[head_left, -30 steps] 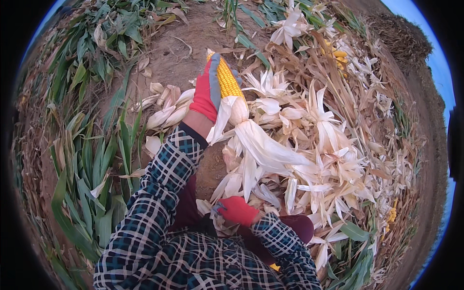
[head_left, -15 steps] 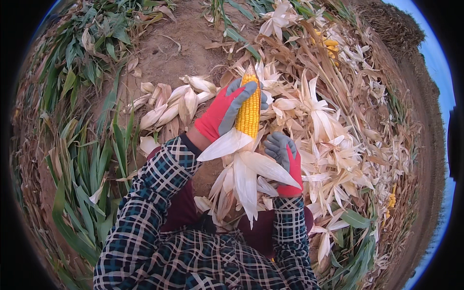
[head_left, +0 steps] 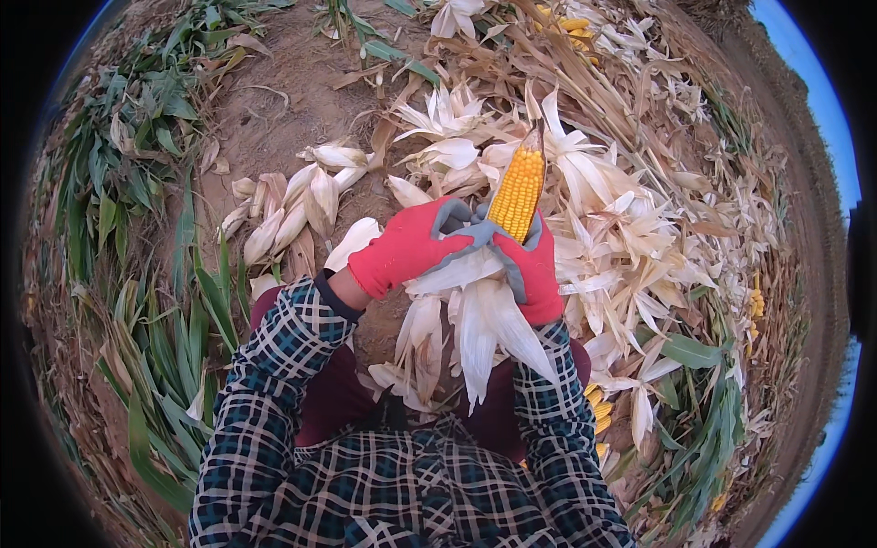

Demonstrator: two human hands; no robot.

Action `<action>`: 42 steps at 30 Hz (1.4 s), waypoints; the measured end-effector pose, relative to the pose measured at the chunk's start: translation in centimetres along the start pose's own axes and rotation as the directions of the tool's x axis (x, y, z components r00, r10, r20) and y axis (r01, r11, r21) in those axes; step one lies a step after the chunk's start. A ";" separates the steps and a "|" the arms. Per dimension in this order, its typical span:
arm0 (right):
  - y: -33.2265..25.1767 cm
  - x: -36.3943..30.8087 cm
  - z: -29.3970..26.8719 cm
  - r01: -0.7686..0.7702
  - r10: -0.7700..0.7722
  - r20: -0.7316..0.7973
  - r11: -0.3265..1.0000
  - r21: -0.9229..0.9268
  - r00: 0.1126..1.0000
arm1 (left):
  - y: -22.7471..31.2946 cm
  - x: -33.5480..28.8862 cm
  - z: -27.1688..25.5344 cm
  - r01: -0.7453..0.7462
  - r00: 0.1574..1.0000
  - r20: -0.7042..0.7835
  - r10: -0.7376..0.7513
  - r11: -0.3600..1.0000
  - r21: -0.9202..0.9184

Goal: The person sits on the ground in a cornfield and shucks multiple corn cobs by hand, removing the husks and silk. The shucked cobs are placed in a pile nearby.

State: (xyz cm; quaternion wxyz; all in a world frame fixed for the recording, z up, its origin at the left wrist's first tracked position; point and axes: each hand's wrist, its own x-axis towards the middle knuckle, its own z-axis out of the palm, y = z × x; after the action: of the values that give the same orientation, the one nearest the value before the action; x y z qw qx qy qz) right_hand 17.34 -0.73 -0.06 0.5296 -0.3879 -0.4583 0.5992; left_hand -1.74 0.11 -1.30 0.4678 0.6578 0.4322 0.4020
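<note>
Corn cob (head_left: 518, 190), yellow and partly bared, is standing up in front of the person's chest in the head view, its tip pointing away and its lower end wrapped by both gloves; the left hand (head_left: 411, 245), in a red glove with grey fingers, is closing around the base of the cob and the pale husk leaves (head_left: 480, 324) hanging below it; the right hand (head_left: 534, 269), gloved the same way, is clamping the same base from the other side, so the two hands are touching each other around the stalk end; the husk leaves are drooping from under the gloves toward the checked sleeves (head_left: 274, 384). Judging by the bare kernels above and the leaves gathered below, the stripping step is nearly finished, and the likely next move calls for a firm twist or snap to part the husk bundle from the cob. Counting: one cob in hand, two gloved hands; beyond the cob, a few more yellow cobs (head_left: 571, 23) are showing among the litter, too hidden to count; left of the cob, a cluster of husks (head_left: 292, 205) is lying on bare soil (head_left: 274, 110); right of the cob, a broad heap of white husks (head_left: 658, 247) is spreading, far too many to number.
</note>
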 end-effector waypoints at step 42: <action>3.3 -0.3 1.2 0.050 -0.070 0.022 0.443 -0.895 0.997 | -0.4 -0.1 3.4 0.386 0.913 0.023 -0.407 0.844 -0.374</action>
State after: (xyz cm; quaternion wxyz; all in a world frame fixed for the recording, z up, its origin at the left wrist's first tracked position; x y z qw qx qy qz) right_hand 15.34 -1.21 -2.92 0.2709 -0.5977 -0.7137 0.2451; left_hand 1.32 -0.83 -2.54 0.6437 0.4423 0.4883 0.3893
